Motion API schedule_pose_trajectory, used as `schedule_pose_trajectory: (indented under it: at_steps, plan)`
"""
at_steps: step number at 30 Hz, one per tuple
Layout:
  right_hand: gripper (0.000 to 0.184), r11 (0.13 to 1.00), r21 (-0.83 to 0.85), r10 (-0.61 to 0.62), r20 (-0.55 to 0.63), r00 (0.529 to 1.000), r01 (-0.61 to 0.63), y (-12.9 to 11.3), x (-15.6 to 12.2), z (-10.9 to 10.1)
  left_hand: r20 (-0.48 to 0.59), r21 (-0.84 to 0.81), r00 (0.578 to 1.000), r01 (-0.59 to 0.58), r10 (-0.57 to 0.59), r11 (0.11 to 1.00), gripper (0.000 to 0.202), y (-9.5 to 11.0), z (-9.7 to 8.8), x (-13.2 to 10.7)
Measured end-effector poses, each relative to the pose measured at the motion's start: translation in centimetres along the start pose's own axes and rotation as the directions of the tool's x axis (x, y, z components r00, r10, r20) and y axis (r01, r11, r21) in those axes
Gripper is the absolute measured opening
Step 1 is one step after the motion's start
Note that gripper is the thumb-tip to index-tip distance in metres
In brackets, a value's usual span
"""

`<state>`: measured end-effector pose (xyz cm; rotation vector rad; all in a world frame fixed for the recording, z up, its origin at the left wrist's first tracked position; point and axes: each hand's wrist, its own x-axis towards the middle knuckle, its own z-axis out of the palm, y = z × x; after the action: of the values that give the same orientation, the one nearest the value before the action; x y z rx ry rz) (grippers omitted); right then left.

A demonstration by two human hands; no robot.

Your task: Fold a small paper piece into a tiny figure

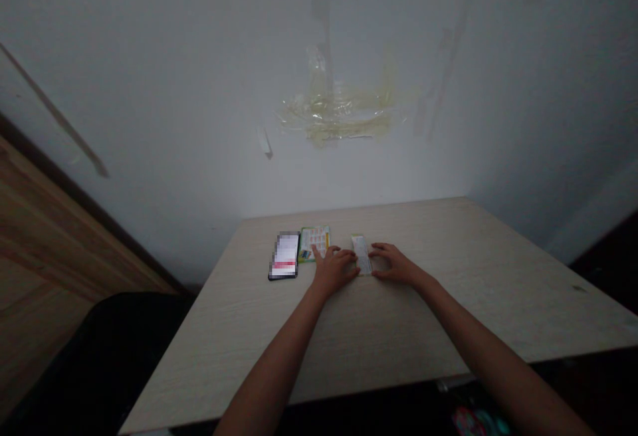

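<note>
Both my hands lie low on the pale wood-grain tabletop [413,230], palms down. My left hand [335,270] has its fingertips at the left edge of a narrow white paper strip [361,254], and one finger lies on the lower part of a colourful printed card [315,243]. My right hand [393,263] sits at the strip's right edge, its fingers spread. Neither hand visibly grips anything. A smartphone [285,256] with a lit, blurred screen lies left of the card.
The table's far end meets a white wall [149,90] marked by yellowed tape residue [339,113]. A wooden panel [44,250] and a dark chair back [109,349] stand at the left. A colourful object [473,421] lies below the table's front edge.
</note>
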<state>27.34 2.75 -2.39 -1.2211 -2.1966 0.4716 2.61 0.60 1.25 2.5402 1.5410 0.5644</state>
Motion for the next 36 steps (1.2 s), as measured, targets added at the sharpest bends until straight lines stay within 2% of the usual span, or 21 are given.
schedule_pose_trajectory:
  at_steps: [8,15,36]
  plan:
    - [0.050,1.000,0.024,0.008,-0.006,1.000,-0.008,-0.1,-0.2,-0.1,0.003,0.000,1.000,-0.021,0.021,1.000,0.031,0.1,-0.2,-0.2]
    - [0.012,0.995,0.092,0.030,-0.018,0.999,-0.028,-0.3,-0.2,-0.4,0.009,0.041,1.000,0.000,0.000,0.999,0.033,0.3,-0.2,-0.2]
    - [0.018,0.991,-0.110,0.050,-0.227,0.973,-0.077,1.1,1.7,1.2,0.012,-0.001,1.000,-0.013,0.013,1.000,0.032,-0.1,0.1,0.0]
